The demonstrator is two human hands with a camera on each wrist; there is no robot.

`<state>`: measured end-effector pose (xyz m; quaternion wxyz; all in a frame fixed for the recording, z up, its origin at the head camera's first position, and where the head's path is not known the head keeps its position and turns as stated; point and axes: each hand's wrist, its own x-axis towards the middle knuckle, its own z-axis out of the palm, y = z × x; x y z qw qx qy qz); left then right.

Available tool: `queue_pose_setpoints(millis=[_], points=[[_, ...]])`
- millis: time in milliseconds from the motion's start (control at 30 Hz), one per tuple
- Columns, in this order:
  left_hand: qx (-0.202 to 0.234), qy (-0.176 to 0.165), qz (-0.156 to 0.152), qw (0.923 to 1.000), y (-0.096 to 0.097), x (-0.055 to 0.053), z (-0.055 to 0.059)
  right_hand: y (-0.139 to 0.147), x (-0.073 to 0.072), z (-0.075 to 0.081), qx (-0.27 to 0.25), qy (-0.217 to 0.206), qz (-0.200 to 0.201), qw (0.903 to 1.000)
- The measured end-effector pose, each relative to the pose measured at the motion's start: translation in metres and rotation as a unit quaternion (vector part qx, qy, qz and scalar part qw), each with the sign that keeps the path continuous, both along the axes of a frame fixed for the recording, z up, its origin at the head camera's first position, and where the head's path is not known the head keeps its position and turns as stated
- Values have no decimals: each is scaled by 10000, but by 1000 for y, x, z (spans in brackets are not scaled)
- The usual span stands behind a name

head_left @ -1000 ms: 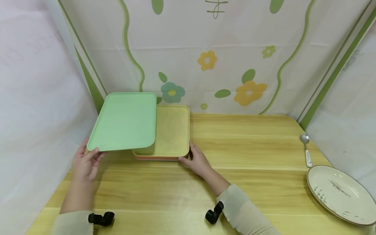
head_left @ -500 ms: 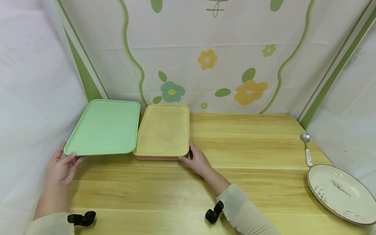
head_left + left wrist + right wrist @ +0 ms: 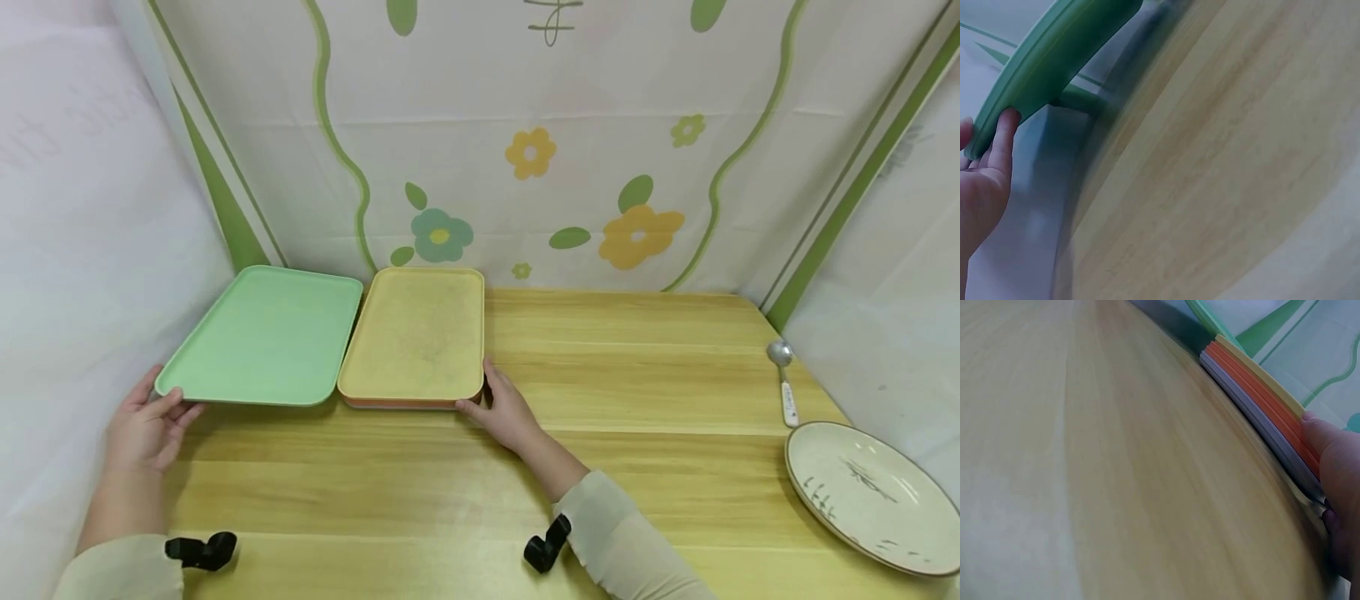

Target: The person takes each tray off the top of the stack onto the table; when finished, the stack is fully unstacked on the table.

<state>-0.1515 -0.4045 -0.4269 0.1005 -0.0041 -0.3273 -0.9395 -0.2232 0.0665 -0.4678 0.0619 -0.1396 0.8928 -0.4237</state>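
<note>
We saw the smooth, round-cornered green tray (image 3: pixel 258 342) at the counter's (image 3: pixel 375 492) left, near edge raised, one corner pinched in the left hand's (image 3: pixel 145 432) grip. Beside it, the right hand (image 3: pixel 512 414) gripped a corner of the yellow-topped tray stack (image 3: pixel 417 333). Farther right lay a white-handled metal spoon (image 3: pixel 786 394) and a brown-rimmed plate (image 3: pixel 870 512).

A curtained-off tabletop setting with a homely look: flower-printed cloth (image 3: pixel 480 92) hangs behind a wood-grain table (image 3: pixel 637 367), pale cloth (image 3: pixel 82 275) at both sides, a patterned plate (image 3: pixel 873 496) and spoon (image 3: pixel 786 392) on top; whether home or lab surrounds it, the cloth hides
</note>
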Motion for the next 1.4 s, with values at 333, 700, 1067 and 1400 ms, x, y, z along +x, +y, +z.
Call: queue_pose_setpoints(millis=[333,700,1067,1400], points=[[-580,-269,-86,9979,-2,-5,-19,-1,0,-1,-21,38,-24,10000],[-2300,-2125,669,9473,5,-12,-29,0,1,0,-34,-58,-31,10000],[-3122,-3395,1225,8788,14,-21,-23,-1,0,-1,-8,-75,-55,10000],[-3172,-3817,1269,8588,15,-23,-20,-1,1,-2,-45,-54,-66,10000]])
